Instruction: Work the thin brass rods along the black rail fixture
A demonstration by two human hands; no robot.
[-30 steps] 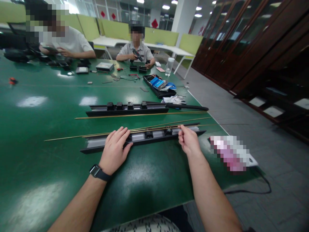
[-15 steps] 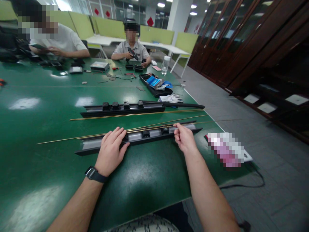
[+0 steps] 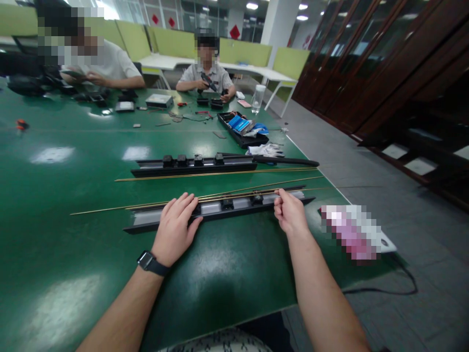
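My left hand [image 3: 177, 222], with a dark watch on its wrist, lies across the nearer black rail [image 3: 210, 208]. Its thumb is at the rail's near edge and its fingers reach over the far edge, holding it on the table. Small black blocks [image 3: 227, 202] sit in the grey channel; my hand hides part of it. Thin brass rods [image 3: 240, 195] run along the rail, some passing at my left fingers. Near the rail's right end, my right hand [image 3: 290, 210] is closed in a pinch on a brass rod.
Beyond lie another black rail [image 3: 194, 169] with several blocks and more brass rods [image 3: 176, 177]. White gloves [image 3: 266, 150] and a black tray [image 3: 240, 139] are farther back. A white power strip with a blurred patch [image 3: 388, 243] is at right. Two people sit across the green table [image 3: 91, 195].
The whole view has shifted a little to the right as my head turned. Both hands keep nearly the same place on the rail and rod.
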